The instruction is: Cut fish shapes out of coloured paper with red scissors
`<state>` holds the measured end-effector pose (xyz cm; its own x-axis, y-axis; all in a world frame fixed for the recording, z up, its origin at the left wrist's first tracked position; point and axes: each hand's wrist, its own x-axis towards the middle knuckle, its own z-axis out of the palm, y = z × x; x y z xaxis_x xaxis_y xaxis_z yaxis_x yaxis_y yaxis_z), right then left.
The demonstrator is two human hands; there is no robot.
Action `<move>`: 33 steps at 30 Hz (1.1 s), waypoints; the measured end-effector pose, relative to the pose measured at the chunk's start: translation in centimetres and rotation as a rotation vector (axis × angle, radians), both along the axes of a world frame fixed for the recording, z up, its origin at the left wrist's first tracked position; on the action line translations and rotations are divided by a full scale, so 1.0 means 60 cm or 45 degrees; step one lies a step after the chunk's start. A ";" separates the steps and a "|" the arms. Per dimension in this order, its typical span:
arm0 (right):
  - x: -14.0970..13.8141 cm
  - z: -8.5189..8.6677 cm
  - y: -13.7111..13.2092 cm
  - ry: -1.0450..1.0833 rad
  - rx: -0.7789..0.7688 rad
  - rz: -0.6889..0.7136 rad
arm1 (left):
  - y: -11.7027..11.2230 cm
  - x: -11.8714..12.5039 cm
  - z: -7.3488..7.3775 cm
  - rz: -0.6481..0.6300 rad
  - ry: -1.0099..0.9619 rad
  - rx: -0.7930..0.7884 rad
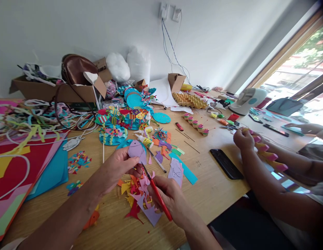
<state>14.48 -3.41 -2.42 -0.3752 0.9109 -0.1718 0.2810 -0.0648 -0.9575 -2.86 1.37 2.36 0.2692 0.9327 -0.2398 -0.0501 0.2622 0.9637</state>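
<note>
Two bare hands work above the near part of the tabletop. The left hand pinches a purple paper fish between thumb and fingers, holding it raised off the surface. The right hand grasps red-handled scissors, the blades directed at the lower margin of the purple paper. Directly below, toward the near edge, lies a heap of paper scraps in pink, orange, yellow, red and purple. Beyond the hands lie glue bottles and a pen; to their right, a lavender sheet with drawn outlines and a blue strip. A black phone rests near the right-hand stretch of the near edge. Past it, a co-worker's hand holds a pink-tipped strip. Stacked coloured sheets occupy the near left corner; a cardboard box stands at the far edge, left.
</note>
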 end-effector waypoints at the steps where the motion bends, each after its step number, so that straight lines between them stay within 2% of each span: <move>1: 0.000 -0.001 0.000 -0.006 0.005 0.001 | 0.000 0.000 0.000 -0.002 0.004 0.000; 14: 0.004 -0.005 -0.001 -0.047 0.068 0.000 | 0.000 -0.013 -0.019 -0.044 -0.011 0.061; 33: 0.008 -0.003 -0.007 -0.122 0.108 0.010 | -0.005 -0.009 -0.014 -0.082 0.012 0.033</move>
<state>14.98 -3.82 -2.63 -0.3679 0.9208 -0.1296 0.3713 0.0177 -0.9283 -3.42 1.05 1.53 0.3266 0.9195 -0.2186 -0.0249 0.2396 0.9706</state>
